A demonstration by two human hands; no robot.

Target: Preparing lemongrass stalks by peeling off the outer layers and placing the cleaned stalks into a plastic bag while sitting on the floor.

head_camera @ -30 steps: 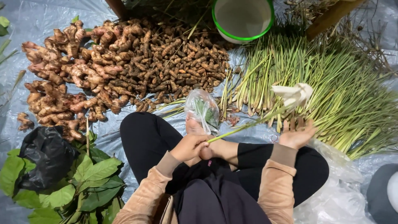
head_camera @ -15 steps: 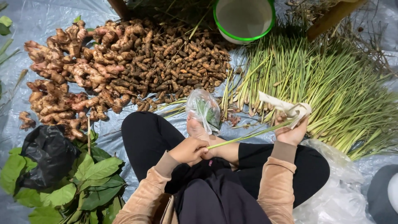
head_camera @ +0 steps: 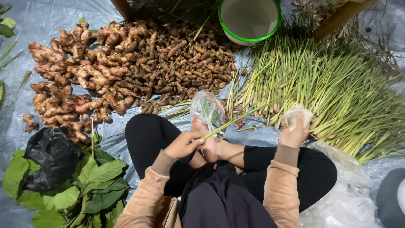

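My left hand (head_camera: pixel 182 144) pinches a green stalk (head_camera: pixel 230 122) over my lap. My right hand (head_camera: pixel 295 128) clutches a crumpled clear bag (head_camera: pixel 297 115), contents hidden. Beyond, a filled clear bag (head_camera: pixel 207 110) lies on the tarp (head_camera: pixel 25 25) before roots (head_camera: pixel 126 67) and a green-rimmed bowl (head_camera: pixel 249 19), cut off by the frame's top.

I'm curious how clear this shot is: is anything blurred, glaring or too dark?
Head view: mostly sharp and evenly lit; the right hand and the pale wad it grips look slightly soft; the grey tarp shows mild sheen; the black bag is too dark for detail; edges bend a little, as with a wide lens.
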